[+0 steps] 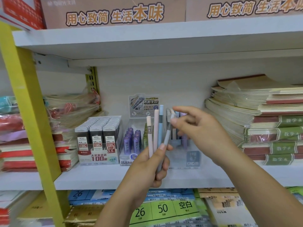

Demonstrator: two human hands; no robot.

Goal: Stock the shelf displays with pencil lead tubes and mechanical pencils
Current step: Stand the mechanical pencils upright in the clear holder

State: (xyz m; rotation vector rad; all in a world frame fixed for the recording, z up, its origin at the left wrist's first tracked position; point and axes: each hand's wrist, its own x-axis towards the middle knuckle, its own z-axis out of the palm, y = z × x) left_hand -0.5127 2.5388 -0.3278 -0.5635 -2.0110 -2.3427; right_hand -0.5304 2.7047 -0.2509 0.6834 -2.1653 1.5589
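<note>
The left hand [152, 164] is gripping four pencils [155, 128] before the shelf [114, 179], while the right hand [196, 126] is pinching the top of the grey pencil [167, 136]. The lead tubes [98, 136] are sitting stocked; the pencil box [185, 154] is seemingly awaiting these.

We're gripping a bunch of slim pastel pink, blue and grey mechanical pencils [155, 131] upright in our left hand [147, 167], and our right hand [198, 130] is pinching the grey one's top, right in front of the clear plastic display box [179, 161].
</note>
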